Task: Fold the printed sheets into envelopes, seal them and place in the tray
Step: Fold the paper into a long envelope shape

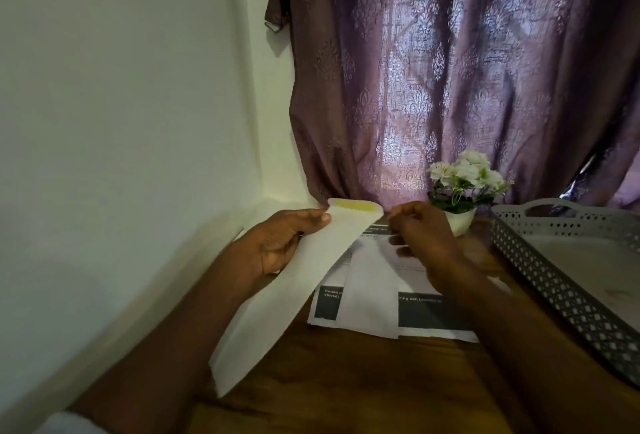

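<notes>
The tray [568, 298] ran off the right edge. Print on the printed sheets [429, 315] was too blurred to read, partly covered by a folded sheet [372, 298] and the right forearm.

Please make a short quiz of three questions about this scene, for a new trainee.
1. True or false: the flap of the envelope is open, its yellow glue strip showing.
2. Which hand grips the envelope? A) left hand B) right hand
3. Fill in: the grey tray stands to the ____ of the printed sheets.

Key: 1 true; 2 A; 3 right
</notes>
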{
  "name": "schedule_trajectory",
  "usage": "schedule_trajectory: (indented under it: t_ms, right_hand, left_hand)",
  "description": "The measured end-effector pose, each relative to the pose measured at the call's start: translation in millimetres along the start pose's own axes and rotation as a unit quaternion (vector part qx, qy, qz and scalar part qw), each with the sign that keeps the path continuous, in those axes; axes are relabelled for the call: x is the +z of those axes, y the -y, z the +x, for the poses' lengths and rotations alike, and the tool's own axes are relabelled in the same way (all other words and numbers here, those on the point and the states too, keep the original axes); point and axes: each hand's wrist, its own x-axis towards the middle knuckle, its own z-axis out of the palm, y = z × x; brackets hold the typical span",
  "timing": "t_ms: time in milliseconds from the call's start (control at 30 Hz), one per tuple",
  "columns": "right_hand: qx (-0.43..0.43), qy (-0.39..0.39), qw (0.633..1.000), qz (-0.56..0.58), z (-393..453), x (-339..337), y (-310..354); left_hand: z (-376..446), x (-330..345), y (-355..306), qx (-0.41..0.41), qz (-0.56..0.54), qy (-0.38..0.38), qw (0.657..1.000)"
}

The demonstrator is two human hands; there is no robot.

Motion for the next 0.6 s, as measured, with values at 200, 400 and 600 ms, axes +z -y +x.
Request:
schedule_trajectory:
  t_ms: [200,400,600]
  right_hand:
    - [-0.048,0.093,0.9,-0.424,-25,17,-1]
    - [0.011,0.102,0.877,-0.469,-30,28,-11]
    - [0.025,0.087,0.897,-0.432,-20,26,-18]
  left_hand:
    - [2,-26,15,-0.038,-0.012,-0.028,0.999]
    - [5,-14,21,-0.023,-0.039,-0.078,0.996]
    - [6,-5,29,-0.017,-0.048,-0.093,0.994]
